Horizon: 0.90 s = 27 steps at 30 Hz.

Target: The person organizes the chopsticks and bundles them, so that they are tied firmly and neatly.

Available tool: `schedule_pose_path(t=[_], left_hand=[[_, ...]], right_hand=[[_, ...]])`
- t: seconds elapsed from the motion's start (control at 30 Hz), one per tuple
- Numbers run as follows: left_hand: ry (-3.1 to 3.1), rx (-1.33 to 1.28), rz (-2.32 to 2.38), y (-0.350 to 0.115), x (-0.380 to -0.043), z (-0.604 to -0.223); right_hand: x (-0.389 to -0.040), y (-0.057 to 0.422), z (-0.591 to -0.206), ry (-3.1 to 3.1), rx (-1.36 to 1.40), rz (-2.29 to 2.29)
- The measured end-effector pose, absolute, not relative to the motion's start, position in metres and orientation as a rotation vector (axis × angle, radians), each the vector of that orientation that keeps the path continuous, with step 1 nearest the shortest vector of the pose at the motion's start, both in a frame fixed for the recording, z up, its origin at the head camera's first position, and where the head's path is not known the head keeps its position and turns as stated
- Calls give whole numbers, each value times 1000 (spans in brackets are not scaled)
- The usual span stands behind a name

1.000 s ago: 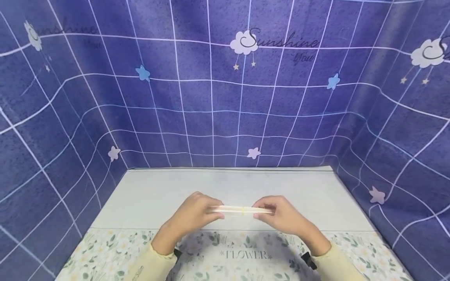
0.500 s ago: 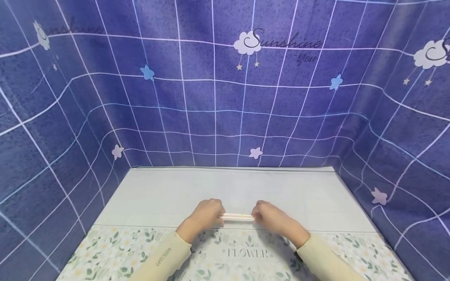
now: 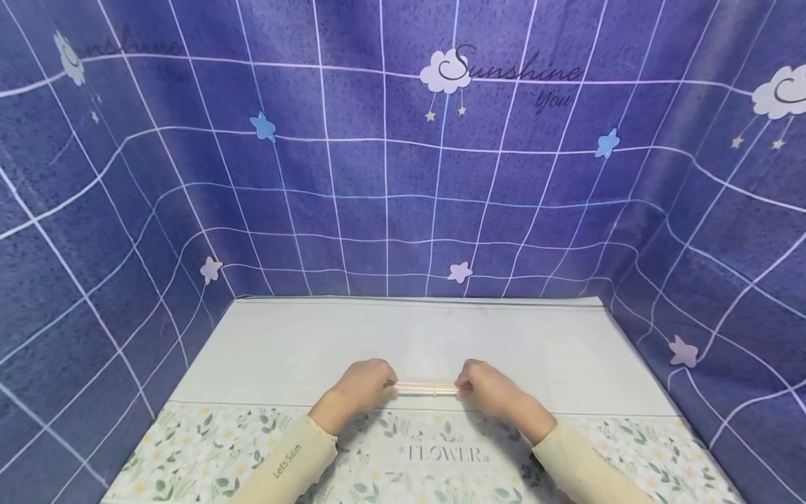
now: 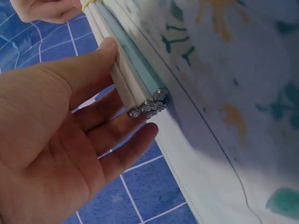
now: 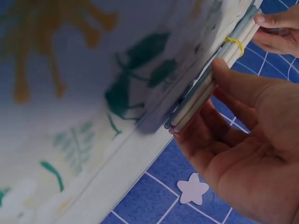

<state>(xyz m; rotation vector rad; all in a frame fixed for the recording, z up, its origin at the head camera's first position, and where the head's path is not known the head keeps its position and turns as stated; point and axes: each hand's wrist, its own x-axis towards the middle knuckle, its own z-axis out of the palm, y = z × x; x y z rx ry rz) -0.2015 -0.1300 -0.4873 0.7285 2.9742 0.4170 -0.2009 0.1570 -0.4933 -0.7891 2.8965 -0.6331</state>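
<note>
Both hands hold a thin bundle of chopsticks [image 3: 415, 389] level between them, low over the pale surface. Cream sticks lie beside a blue-grey one [image 4: 133, 56], and a yellow rubber band [image 5: 235, 43] wraps the bundle. My left hand [image 3: 365, 385] pinches the thicker end, thumb on top and fingers beneath; silvery, patterned tips poke out there. At the other end, where the tips are narrow and rounded, the thumb and fingers of my right hand [image 3: 491, 389] grip the sticks. In the head view the hands cover both ends.
The table's back part [image 3: 415, 329] is plain white. Its front carries a floral cloth [image 3: 227, 455] with the word FLOWER. Dark blue curtains [image 3: 359, 168] with a white grid, stars and clouds stand behind and at both sides.
Both hands have lowered the bundle slightly toward the front and turned so their backs face up. Over the last half second they have barely moved, still gripping the chopsticks.
</note>
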Motion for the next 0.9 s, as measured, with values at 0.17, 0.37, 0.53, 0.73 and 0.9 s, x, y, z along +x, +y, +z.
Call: schedule_pose_path(t=[0.17,0.37,0.53,0.73,0.9], left_hand=[[2965,705,452,-129,-203,-487],[2996,697,336,-123,-200,-488],[3133,881,50,-119,-196,-487],[3153,883,-149,-120,-187,-487],[3158,876,-190,-119,-182,-492]], right_hand=[[-199,155,-496,2934,-764,-609],[-198,154,-498,2962,-760,-567],[-201,155,-494,3003,-724,-539],[-203,154,-495,2977,-695,-577],[-201,154,-498,2976,-691,-536]])
